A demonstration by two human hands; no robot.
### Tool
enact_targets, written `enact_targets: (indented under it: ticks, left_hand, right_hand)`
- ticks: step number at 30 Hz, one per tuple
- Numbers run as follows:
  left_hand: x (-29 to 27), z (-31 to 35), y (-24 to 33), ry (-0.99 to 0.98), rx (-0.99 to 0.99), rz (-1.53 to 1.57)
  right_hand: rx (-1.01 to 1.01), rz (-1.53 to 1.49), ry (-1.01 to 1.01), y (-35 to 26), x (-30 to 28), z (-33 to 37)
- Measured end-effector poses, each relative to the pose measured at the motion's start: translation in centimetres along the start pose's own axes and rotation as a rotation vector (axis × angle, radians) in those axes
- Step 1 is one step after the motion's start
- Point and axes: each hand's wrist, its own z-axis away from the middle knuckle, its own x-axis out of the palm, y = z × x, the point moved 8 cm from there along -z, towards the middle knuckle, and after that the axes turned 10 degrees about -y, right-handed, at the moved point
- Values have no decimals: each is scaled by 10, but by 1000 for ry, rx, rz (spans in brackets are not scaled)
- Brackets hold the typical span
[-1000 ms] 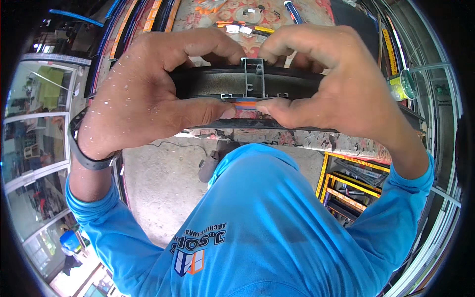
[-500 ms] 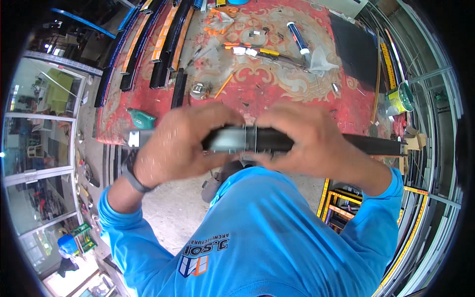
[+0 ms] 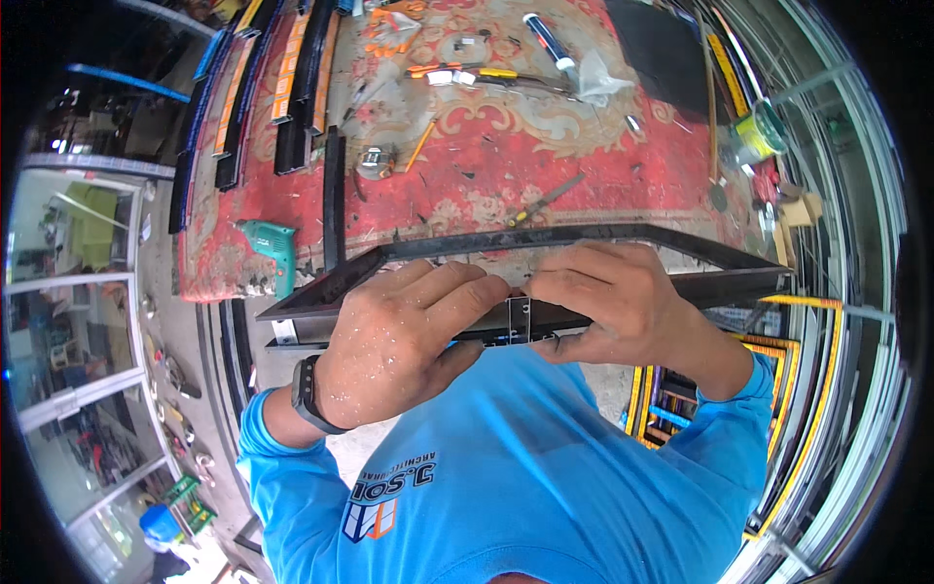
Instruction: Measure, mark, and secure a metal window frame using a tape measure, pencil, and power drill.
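A dark metal frame [image 3: 545, 237] of slim profiles lies across in front of my body at the table's near edge, tilted so that its opening shows. On its near bar my left hand [image 3: 394, 336] is closed, fingers curled over the top and thumb beneath. Just to the right, my right hand [image 3: 613, 297] grips the same bar in the same way. A narrow gap separates my fingertips, and there a small open cross-section of metal profile [image 3: 520, 321] shows. Whether it is joined to the bar I cannot tell. A whitish end piece [image 3: 284, 332] shows at the frame's left end.
On the red patterned table cloth [image 3: 448, 200] lie a green drill [image 3: 272, 249], a tape measure [image 3: 376, 161], a pencil [image 3: 420, 144] and a yellow-handled blade [image 3: 545, 201]. Farther off are a sealant tube [image 3: 548, 41], orange gloves [image 3: 392, 31] and long dark profiles [image 3: 304, 88].
The frame has turned from nearly edge-on to tilted, showing its opening. Both hands have come slightly nearer my body, still on the bar. The yellow-handled blade has come into sight.
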Motion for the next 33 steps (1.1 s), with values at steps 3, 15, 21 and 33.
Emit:
enact_targets:
  ticks: [3,15,21,33]
  left_hand:
    - [8,8,4,-12,13,7]
    - [22,29,16,6,-14,10]
    - [26,35,22,16,8,-20]
    - [46,55,34,93,36,-45]
  right_hand:
    - [-6,18,22,-9,8,8]
    - [-46,29,73,-29,20,26]
    - [-44,11,37,-32,23,31]
    - [-59,121,-19,-51,44,50]
